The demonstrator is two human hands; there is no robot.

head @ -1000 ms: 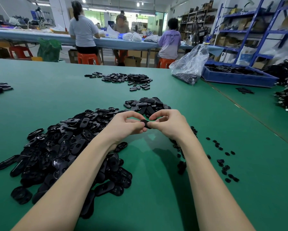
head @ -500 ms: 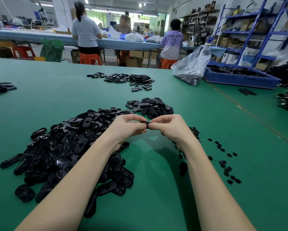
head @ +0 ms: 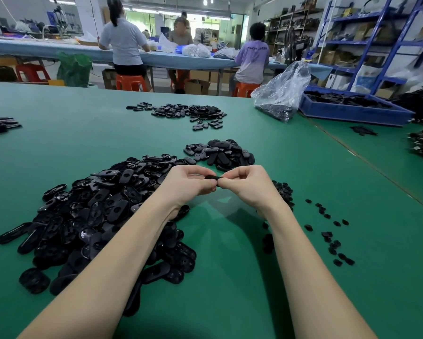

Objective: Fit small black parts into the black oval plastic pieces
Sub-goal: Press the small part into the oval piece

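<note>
Fingers: both hands pinch one oval piece (head: 213, 177), edge-on, above the bench (head: 303, 182).
Left hand (head: 189, 183): grips its left end.
Right hand (head: 245, 183): grips its right end.
Oval pile (head: 88, 216): left of the forearms.
Small parts (head: 327, 233): scattered at right.

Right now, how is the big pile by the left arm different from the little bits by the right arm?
The big pile holds long oval pieces heaped on each other; the little bits are tiny and mostly lie scattered singly. The pile sits left of the left hand, the bits to the right of the right hand. Both are black, on the green table.
</note>
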